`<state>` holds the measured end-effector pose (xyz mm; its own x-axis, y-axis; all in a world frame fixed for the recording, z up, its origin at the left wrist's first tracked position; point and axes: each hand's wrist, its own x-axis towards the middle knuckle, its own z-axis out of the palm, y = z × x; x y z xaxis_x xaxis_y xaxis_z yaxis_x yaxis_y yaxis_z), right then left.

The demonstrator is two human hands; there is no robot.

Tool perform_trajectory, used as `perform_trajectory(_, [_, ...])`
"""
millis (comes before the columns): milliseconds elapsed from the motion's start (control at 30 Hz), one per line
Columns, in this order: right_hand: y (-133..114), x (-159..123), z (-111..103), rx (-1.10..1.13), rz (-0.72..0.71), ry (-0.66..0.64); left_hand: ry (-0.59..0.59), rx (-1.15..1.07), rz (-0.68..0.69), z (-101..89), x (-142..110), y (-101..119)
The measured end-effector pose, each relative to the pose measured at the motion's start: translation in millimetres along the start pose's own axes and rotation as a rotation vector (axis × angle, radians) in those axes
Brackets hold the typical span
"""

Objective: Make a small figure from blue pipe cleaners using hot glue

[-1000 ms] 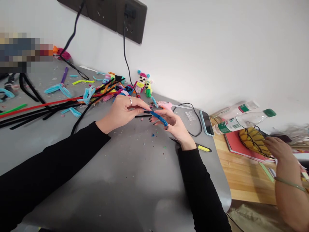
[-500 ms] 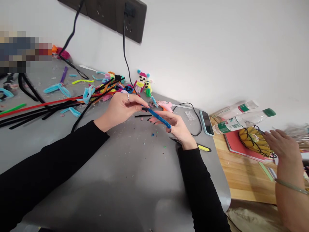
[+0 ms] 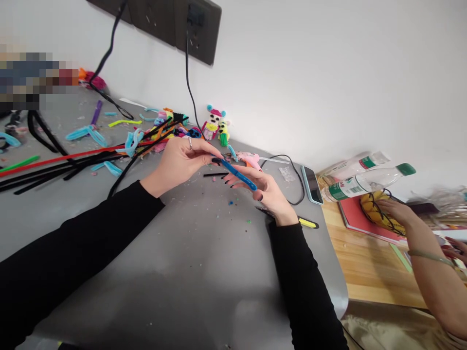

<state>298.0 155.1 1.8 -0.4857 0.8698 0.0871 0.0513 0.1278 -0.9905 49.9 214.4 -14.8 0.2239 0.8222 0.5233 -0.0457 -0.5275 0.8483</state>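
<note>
My left hand (image 3: 188,158) pinches one end of a short, bent blue pipe cleaner (image 3: 235,172) between thumb and fingers. At the other end is my right hand (image 3: 268,192), its fingers stretched out behind the strip and apart. The right thumb stands just off the strip's tip; whether the fingers touch the strip is hard to tell. Beyond the hands lies a pink glue gun (image 3: 250,159). Two small pipe-cleaner dolls (image 3: 213,121) stand by the wall. A black pipe-cleaner piece (image 3: 215,174) lies between my hands on the grey table (image 3: 197,291).
Loose pipe cleaners (image 3: 73,165) in several colours cover the left side. A yellow cutter (image 3: 308,223) is by my right wrist, a phone (image 3: 312,184) at the table's edge. Bottles (image 3: 368,183) lie on the wooden table (image 3: 359,262), where another person's hand (image 3: 396,212) touches a yellow bag.
My right thumb has lifted slightly off the strip's end, and the strip has shifted a little to the left. The other person's hand has moved left onto the yellow bag.
</note>
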Motion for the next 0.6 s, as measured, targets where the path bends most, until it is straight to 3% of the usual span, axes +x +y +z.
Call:
perform_trajectory(267, [3.0,0.8,-1.0,-0.054,0.022,0.027,-0.020,0.157,0.014,0.9,-2.3,2.4])
perform_trajectory(600, [7.6,2.4,4.3,-0.046,0.074,0.075,-0.084,0.251,0.139,3.6,-5.4,-0.5])
